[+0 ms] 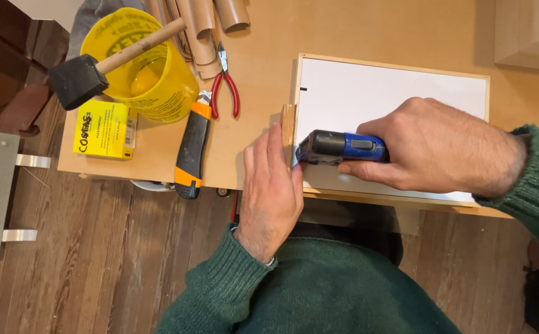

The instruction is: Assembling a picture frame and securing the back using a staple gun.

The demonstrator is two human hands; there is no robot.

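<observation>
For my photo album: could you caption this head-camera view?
Right hand presses a blue-and-black power tool against a white-panelled wooden frame; left hand steadies its edge.

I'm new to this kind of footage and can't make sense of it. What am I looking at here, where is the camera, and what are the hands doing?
The single picture comes from a camera on a person's head, looking down at their own hands over a brown worktable. The right hand grips a blue and black hand tool against a white framed panel. The left hand presses a small wooden block to the frame's edge. Nearby lie red pliers, a utility knife, a yellow bucket holding a foam brush, and a yellow box.
</observation>
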